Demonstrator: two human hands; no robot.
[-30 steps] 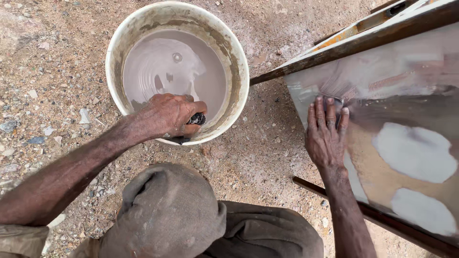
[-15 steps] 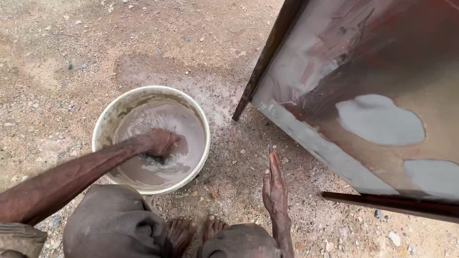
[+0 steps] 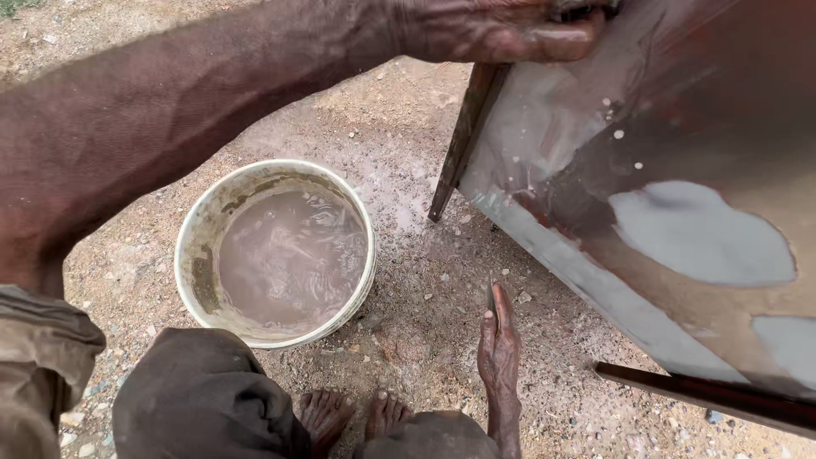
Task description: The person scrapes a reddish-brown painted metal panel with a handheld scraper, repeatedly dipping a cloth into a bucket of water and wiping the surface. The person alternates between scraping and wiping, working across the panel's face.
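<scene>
Lifted out of the bucket (image 3: pixel 276 255) since a moment ago: left hand (image 3: pixel 501 30) now up against the top edge of the brown metal panel (image 3: pixel 646 170), fingers curled on something dark, too hidden to name. Right hand (image 3: pixel 499 344) flat and empty, hanging above gravel ground (image 3: pixel 425 289). Bucket of murky water sitting left of the panel.

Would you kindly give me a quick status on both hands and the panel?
Left hand wet, pressed on panel top edge, holding something dark. Right hand empty, hanging low. Bucket of murky water beside knees, clear of panel.
</scene>
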